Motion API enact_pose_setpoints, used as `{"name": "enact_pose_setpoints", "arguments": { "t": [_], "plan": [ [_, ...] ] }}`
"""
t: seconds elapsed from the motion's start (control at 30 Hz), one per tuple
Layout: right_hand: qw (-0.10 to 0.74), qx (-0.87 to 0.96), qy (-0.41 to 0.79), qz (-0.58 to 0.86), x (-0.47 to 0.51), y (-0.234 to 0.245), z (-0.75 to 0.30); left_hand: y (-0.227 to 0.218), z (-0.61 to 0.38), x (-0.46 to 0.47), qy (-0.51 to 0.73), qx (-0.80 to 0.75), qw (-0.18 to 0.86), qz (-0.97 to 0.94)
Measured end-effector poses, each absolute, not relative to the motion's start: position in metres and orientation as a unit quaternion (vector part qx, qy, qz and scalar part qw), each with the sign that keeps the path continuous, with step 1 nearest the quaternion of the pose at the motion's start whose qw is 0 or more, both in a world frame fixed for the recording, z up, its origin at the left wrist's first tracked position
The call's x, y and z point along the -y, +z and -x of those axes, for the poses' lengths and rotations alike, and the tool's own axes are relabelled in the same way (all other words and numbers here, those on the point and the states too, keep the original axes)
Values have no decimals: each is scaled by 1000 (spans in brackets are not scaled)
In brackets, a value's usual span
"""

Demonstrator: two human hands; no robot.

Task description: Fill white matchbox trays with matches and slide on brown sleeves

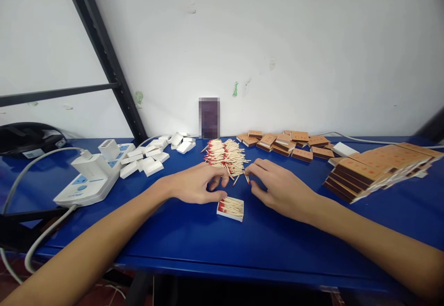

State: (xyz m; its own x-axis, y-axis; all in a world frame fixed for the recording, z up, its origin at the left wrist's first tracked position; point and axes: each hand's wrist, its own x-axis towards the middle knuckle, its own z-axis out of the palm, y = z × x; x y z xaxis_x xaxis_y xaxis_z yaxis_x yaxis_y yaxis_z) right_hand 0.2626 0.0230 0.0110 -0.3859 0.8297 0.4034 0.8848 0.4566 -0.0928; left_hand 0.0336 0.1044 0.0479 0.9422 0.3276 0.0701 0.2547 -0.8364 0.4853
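Note:
A small white tray (231,208) filled with red-tipped matches lies on the blue table (194,241). My left hand (197,183) rests just behind it, fingers curled, thumb touching the tray's left end. My right hand (277,186) sits to the tray's right, its fingers pinched on a few matches (247,178) at the near edge of a loose pile of matches (225,156).
Several empty white trays (149,158) lie at the back left beside a white power strip (92,176) with plugged chargers and cables. Brown matchbox sleeves (287,142) are scattered at the back, and stacked flat ones (374,167) fan out at right. A black metal frame (104,52) leans at left.

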Motion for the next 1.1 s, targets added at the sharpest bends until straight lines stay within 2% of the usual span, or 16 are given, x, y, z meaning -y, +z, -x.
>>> {"name": "enact_pose_setpoints", "arguments": {
  "t": [0.1,0.27,0.47,0.6,0.73,0.9,1.0,1.1],
  "plan": [
    [151,841,-83,513,-32,3,-271,44,-34,-105,38,-154,245,-957],
    [125,855,-89,495,-38,-3,-278,45,-35,-103,-8,-157,267,-951],
    [76,886,-80,450,-41,9,-281,50,-32,-114,-59,-156,383,-909],
    [60,882,-86,460,-37,13,-280,48,-31,-120,-71,-152,406,-898],
    [117,879,-27,461,-25,20,-268,44,-32,-118,-59,-162,401,-900],
    [279,865,124,398,-5,22,-240,43,-35,-112,-44,-161,373,-913],
    [288,860,151,393,0,17,-230,44,-36,-110,-33,-156,358,-920],
    [267,866,122,406,-2,14,-232,45,-37,-112,6,-145,343,-928]
  ]
}}
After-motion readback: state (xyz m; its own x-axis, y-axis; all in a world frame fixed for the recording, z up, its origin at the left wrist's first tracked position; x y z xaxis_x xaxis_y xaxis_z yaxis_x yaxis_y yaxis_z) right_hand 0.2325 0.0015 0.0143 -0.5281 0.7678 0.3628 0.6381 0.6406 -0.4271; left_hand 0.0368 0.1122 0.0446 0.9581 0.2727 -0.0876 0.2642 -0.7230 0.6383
